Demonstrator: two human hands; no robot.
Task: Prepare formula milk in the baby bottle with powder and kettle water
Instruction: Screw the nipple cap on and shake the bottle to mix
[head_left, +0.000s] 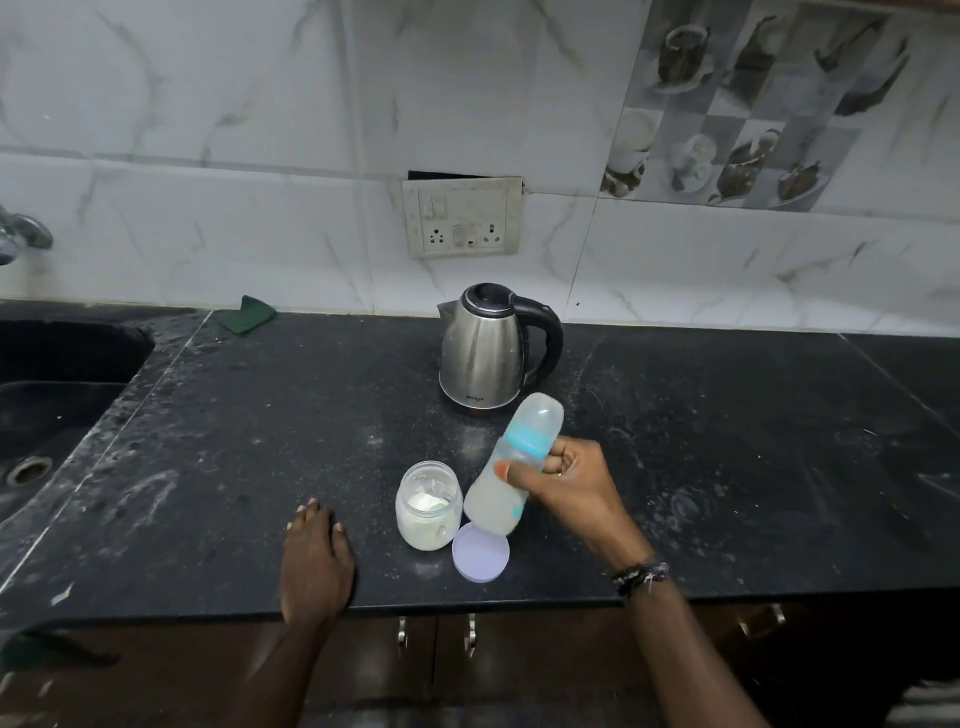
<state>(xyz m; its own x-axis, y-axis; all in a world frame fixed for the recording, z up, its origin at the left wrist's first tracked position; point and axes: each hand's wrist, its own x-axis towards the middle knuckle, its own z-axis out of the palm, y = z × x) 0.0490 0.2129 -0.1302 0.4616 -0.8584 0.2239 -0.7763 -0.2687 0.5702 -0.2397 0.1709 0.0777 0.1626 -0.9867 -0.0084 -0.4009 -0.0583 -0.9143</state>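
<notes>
Grip-wise, the left hand (316, 558) was laid flat and empty on the surface (727, 467). Beside it stood the open powder jar (428, 506), its lid (480, 553) alongside. The capped baby bottle (511, 467), tilted above the surface, was clasped mid-body by the right hand (569, 480); being light, smooth plastic, it was judged best held there.

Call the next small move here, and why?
Probably keep shaking briefly, then stand it upright. The right hand holds the capped baby bottle tilted, motion-blurred, with cloudy liquid inside; powder jar is open, its lid beside it, left hand idle on the counter.
</notes>
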